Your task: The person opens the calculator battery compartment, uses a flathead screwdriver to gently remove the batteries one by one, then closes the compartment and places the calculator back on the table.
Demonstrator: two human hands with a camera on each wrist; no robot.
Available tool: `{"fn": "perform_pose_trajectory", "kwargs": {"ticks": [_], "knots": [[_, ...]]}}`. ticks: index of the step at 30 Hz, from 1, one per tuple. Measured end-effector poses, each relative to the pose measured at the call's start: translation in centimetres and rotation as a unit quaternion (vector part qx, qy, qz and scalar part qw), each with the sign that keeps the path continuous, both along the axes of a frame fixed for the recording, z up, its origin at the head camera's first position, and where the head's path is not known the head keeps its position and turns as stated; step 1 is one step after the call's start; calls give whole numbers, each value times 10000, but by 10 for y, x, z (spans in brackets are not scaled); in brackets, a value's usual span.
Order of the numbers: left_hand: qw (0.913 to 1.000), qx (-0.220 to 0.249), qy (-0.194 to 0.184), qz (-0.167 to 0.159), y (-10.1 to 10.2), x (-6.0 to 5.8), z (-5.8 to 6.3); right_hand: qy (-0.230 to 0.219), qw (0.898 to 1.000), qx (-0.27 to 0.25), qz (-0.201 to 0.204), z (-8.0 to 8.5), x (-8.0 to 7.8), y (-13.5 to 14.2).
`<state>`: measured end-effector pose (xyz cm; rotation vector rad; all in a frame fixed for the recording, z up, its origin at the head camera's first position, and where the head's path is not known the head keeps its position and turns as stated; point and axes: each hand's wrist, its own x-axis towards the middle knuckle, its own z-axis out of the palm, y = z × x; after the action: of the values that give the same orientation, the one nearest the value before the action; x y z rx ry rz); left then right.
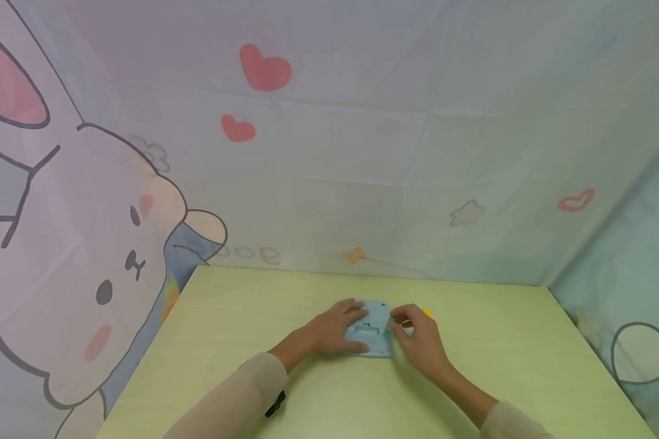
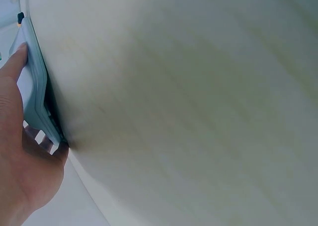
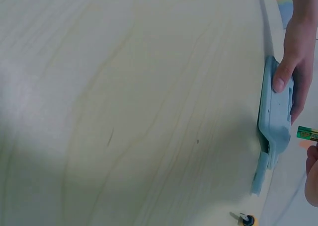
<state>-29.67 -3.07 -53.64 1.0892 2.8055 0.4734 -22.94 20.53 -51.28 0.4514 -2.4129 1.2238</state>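
A light blue device (image 1: 374, 345) lies on the table with a recessed slot, like a battery compartment, facing up. My left hand (image 1: 335, 329) grips its left part, thumb along the near side and fingers spread across the face. In the left wrist view the thumb lies on the device's pale face (image 2: 34, 82), and other fingers reach round its edge. At the device's right side, my right hand (image 1: 420, 338) pinches a small green battery (image 3: 308, 133) between thumb and fingers. In the right wrist view only part of that hand shows.
Behind my right hand, a small yellow and black tool (image 3: 247, 220) with a thin shaft lies on the pale table (image 1: 241, 311). A light blue strip (image 3: 258, 174) sits at the device's end. A printed cloth wall (image 1: 335, 152) rises at the table's back edge.
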Motion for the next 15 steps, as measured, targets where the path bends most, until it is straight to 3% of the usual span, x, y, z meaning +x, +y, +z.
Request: {"fn": "perform_pose_trajectory", "kwargs": {"ticks": [15], "knots": [[9999,-111,26,41,1,-2,-3,-64,10000,-11,-26,-7,1,10]]}}
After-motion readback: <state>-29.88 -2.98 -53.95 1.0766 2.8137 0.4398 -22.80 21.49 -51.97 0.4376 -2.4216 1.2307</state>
